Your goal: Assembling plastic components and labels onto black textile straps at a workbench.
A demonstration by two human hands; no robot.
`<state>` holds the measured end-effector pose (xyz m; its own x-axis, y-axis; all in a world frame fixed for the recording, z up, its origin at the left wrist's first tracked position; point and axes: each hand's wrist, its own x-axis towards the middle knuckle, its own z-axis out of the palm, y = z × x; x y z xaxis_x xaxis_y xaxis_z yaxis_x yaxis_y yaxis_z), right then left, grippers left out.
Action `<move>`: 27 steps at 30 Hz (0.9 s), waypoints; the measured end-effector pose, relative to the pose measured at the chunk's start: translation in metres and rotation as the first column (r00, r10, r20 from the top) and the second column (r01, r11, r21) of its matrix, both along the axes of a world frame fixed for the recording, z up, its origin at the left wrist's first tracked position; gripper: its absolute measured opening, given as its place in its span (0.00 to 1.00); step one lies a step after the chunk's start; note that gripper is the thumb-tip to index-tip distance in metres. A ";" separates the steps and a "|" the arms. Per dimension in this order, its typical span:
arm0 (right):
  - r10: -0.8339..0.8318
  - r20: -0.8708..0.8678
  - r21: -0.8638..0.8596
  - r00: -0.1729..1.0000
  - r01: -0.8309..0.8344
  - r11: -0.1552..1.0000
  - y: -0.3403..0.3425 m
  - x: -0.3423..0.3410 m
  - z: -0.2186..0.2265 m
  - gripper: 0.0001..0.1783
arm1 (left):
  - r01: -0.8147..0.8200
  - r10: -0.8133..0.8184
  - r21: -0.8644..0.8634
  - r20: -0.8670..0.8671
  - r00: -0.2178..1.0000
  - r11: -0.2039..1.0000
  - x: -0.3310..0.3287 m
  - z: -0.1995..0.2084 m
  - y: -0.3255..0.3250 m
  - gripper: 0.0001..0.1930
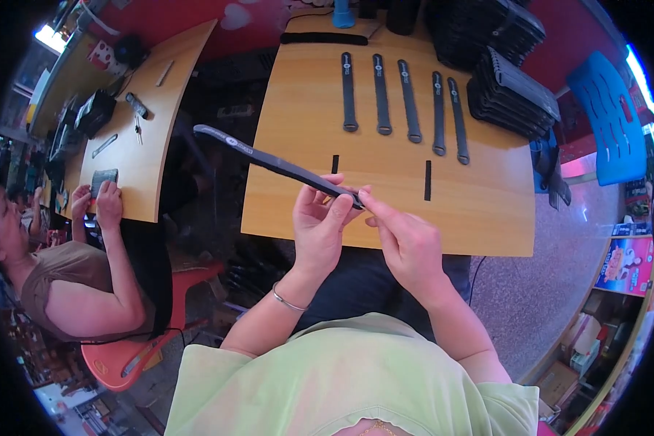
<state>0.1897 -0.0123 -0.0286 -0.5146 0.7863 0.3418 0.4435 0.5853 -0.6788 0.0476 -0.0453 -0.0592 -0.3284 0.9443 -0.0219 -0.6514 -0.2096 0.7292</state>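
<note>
Left hand [320,221] and right hand [403,240] both pinch the near end of a long black strap [269,161]; fingers closed on it, held above the table's near edge. Strap runs up-left, flat, matte, stiff, past the wooden table [479,211] corner into open gap. Five more straps [407,102] lie parallel at far side; bare wood between. Stacked black trays [512,91] right. A co-worker's hands [98,203] rest on the neighbouring table.

Pink and red printed box [627,265] seen at right edge, low. Brown cardboard boxes [570,356] stacked beneath it. Small round pale labels [346,67] noted on dark straps lying on the worktop [479,211].
</note>
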 end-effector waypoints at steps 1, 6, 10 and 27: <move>-0.002 -0.001 0.001 1.000 0.002 1.000 -0.001 0.000 0.000 0.22 | -0.032 0.033 0.012 -0.051 0.998 0.999 0.001 -0.001 0.000 0.15; -0.050 -0.076 -0.203 0.996 0.034 0.979 -0.007 -0.002 0.005 0.24 | -0.091 0.114 0.096 -0.270 0.956 0.991 0.001 0.000 -0.003 0.15; -0.059 -0.170 -0.409 0.984 -0.016 0.912 -0.010 -0.006 0.011 0.24 | -0.084 0.140 0.163 -0.370 0.918 0.983 -0.001 0.002 -0.005 0.14; -0.074 -0.376 -0.379 0.924 -0.081 0.922 -0.005 -0.018 -0.005 0.14 | 0.000 0.028 0.061 -0.470 0.882 0.998 -0.012 0.014 -0.003 0.12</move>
<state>0.1713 -0.0168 -0.0340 -0.4109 0.8929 0.1841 0.1085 0.2484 -0.9625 0.0359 -0.0480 -0.0448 -0.2996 0.9343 0.1929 -0.2318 -0.2674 0.9353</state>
